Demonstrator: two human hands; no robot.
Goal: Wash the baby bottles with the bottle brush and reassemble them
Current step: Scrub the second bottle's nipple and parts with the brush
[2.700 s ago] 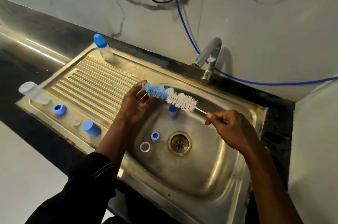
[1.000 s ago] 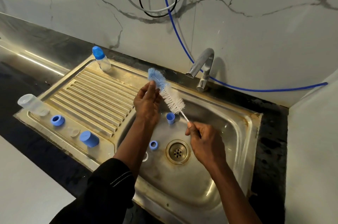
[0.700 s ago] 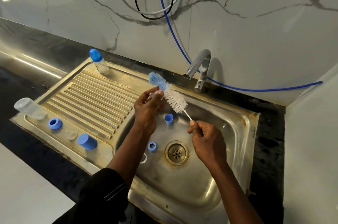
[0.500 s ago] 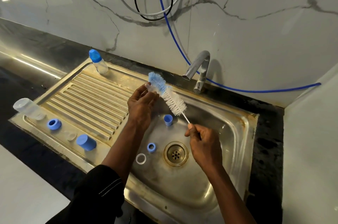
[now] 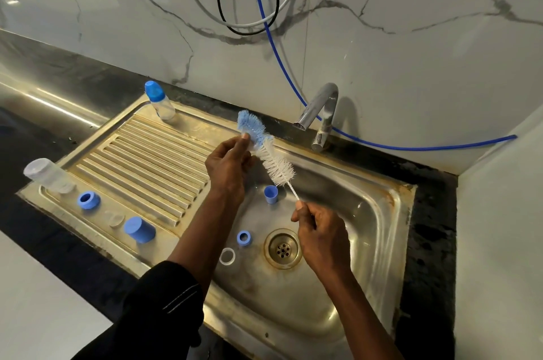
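Brush tipped up steep, still being handled over the basin; no bottle on it yet.

Since ~3 s ago the bottle brush [image 5: 264, 148] has gone from near-flat to steep, blue tip toward the sink's [image 5: 382, 212] back edge, white bristles lower. The right hand [image 5: 321, 237] has dropped toward the drain [image 5: 282, 248], thumb and forefinger pinching the wire handle. The left hand [image 5: 227, 167] has its fingers curled and nips the bristles where blue meets white; can't tell if a small clear part is in there too. Tap [image 5: 320, 112] shows no water. Loose in the basin: small blue cap [image 5: 271, 194], blue ring [image 5: 244, 237], clear ring [image 5: 227, 256]. At the drainboard's front-left corner: open bottle body [image 5: 48, 176], second blue ring [image 5: 88, 200], clear teat [image 5: 116, 219], large blue cap [image 5: 139, 229]. The capped bottle [image 5: 160, 104] stands at the back-left corner. My read: scrubbing has barely started and reassembly is all ahead.
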